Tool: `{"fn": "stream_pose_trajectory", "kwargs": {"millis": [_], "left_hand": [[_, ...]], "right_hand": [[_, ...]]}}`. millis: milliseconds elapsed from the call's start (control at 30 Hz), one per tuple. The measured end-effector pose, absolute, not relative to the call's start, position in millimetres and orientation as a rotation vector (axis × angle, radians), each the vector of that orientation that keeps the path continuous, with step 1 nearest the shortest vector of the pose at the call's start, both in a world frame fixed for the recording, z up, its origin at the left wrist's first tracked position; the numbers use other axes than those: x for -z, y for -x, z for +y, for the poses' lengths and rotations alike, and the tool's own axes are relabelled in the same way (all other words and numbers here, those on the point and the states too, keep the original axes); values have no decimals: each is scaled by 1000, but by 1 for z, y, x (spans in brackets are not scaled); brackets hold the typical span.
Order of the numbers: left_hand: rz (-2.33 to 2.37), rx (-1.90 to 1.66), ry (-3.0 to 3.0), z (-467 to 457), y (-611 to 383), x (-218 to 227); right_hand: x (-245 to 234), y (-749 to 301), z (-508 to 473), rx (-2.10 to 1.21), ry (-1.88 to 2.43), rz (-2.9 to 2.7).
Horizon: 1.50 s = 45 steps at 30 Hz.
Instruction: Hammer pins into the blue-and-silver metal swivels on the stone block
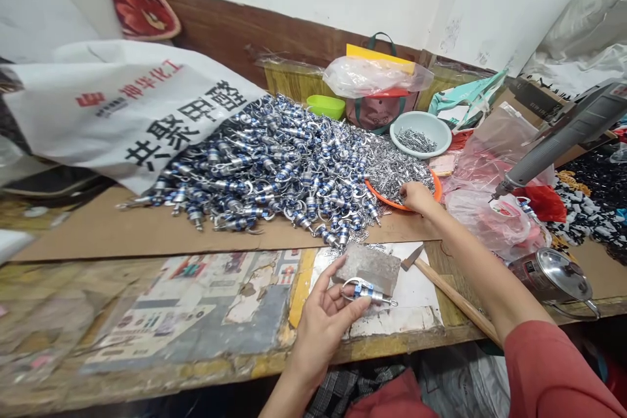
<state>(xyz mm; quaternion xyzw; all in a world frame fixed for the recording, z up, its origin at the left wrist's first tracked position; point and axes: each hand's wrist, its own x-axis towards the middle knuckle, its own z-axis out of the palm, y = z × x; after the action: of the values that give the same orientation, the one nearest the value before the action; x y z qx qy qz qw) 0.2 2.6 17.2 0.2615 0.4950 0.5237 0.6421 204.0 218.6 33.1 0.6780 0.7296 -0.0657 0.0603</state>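
My left hand (323,313) is closed around one blue-and-silver metal fitting (365,292) with a curved hook, held over a flat grey block (375,268). The fitting's thin looped end points right. At the near edge of an orange bowl (438,188), my right hand (416,197) reaches down with curled fingers among small silver metal pieces (399,173). Its fingertips are partly hidden, so what they grip cannot be made out. Left of the bowl, a large heap of similar blue-and-silver fittings (274,163) spreads over cardboard (98,225).
A hammer (455,297) lies right of the block. Behind the orange bowl stands a pale bowl (443,134) of metal pins. A grey power screwdriver (553,144) and a lidded metal pot (558,277) are at right. A printed white sack (127,104) lies at left.
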Motion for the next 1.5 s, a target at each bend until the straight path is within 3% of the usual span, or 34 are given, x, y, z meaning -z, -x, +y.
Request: {"fn": "stream_pose_trajectory", "kwargs": {"millis": [333,800,900,1000,1167,1367,1500], "left_hand": [[1120,-1179,-600,3,2,-20],[1142,-1179,-610,3,1,-21],[1109,-1154,-599,3,2,-22],[1106,-1154,-591,3,2,-22],[1131,-1173,-616,3,1,-22],[1125,-1175,-623,2,1,-25],[1119,-1165,-618,3,2,-23]], "right_hand": [[-27,-225,220,333,-2136,2293],[-42,-225,189,878,-2602,2664],[-44,-191,135,1089,-2378,2850],[-39,-160,77,1352,-1748,3205],[-35,-144,44,1106,-1569,3338],[-46,-150,54,405,-1341,3234],[-57,-147,45,109,-1197,3111]]}}
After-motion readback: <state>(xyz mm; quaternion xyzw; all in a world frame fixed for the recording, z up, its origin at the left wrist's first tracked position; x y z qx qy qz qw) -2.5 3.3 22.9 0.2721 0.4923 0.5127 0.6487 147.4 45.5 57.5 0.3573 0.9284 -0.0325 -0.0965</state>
